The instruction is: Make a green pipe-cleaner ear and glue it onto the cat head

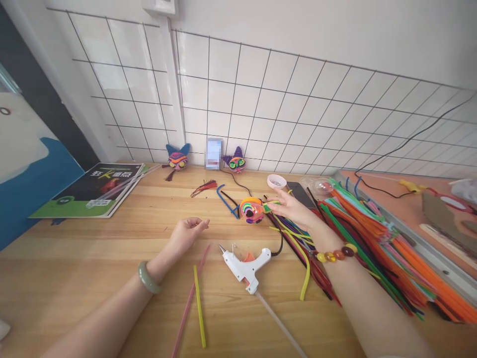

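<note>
My right hand (288, 209) is at the tail end of a small multicoloured pipe-cleaner ornament (252, 211) with a striped eye. Its fingers are stretched and apart, touching or overlapping the yellow-green tail. My left hand (190, 231) hovers over the wood to the left, fingers curled and thumb against them, with nothing visible in it. Between the hands and closer to me lies a white glue gun (246, 268) with a glue stick out of its back. A yellow pipe cleaner (199, 308) crosses a pink pipe cleaner (186, 315) beside it.
Bundles of pipe cleaners (380, 248) cover the right side. A pink dish (277, 181), a phone (213, 154), a blue-eared ornament (178, 157) and a purple-eared ornament (235, 160) stand near the tiled wall. A book (97, 186) lies at left; red tassels (204, 187) lie mid-table.
</note>
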`<state>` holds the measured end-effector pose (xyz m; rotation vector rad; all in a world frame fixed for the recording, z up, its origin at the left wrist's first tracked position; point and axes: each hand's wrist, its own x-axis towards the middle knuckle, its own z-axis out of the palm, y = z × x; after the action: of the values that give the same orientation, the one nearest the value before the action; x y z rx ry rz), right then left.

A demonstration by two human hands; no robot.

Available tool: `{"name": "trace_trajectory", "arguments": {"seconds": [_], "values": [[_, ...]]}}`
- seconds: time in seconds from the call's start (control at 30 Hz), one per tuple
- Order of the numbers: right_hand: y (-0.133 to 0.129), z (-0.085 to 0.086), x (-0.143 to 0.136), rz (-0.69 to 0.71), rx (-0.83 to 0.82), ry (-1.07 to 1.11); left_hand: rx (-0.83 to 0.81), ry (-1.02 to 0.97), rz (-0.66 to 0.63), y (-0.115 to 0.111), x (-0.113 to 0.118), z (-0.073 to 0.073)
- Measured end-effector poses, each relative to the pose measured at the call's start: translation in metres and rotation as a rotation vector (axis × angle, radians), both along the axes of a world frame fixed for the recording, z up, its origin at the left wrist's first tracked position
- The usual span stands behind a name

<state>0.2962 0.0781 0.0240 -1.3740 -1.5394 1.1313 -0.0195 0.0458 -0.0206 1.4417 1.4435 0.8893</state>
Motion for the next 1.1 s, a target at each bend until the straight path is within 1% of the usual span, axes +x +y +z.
{"name": "trace_trajectory", "arguments": {"seconds": [0.1,0.27,0.4,0.47,0.57,0.63,0.77,0.9,1.0,1.1], "values": [[-0.006,0.005,0.012,-0.054,-0.103,0.040,0.010,0.004,-0.001,0.001,-0.001,-0.001],[-0.015,0.007,0.036,-0.161,-0.133,0.124,0.013,0.011,0.009,0.002,0.000,-0.003],[-0.028,0.003,0.055,-0.187,-0.122,0.069,0.008,0.009,0.012,0.001,0.001,-0.002],[-0.033,-0.001,0.065,-0.175,-0.094,-0.038,0.004,0.008,0.012,0.001,0.001,-0.001],[-0.037,-0.009,0.078,-0.158,-0.002,-0.351,-0.001,0.008,0.003,0.001,0.001,0.000],[-0.036,-0.014,0.084,-0.154,0.031,-0.476,-0.001,0.012,-0.001,0.001,0.001,0.000],[-0.033,-0.024,0.087,-0.135,0.067,-0.605,0.002,0.025,0.004,0.002,0.000,-0.002],[-0.029,-0.032,0.082,-0.111,0.101,-0.739,0.010,0.024,0.003,0.003,0.000,-0.003],[-0.026,-0.033,0.076,-0.107,0.124,-0.847,0.010,0.023,0.001,0.002,0.001,-0.001],[-0.023,-0.030,0.068,-0.119,0.139,-0.950,0.011,0.025,0.001,0.002,0.001,0.000]]}}
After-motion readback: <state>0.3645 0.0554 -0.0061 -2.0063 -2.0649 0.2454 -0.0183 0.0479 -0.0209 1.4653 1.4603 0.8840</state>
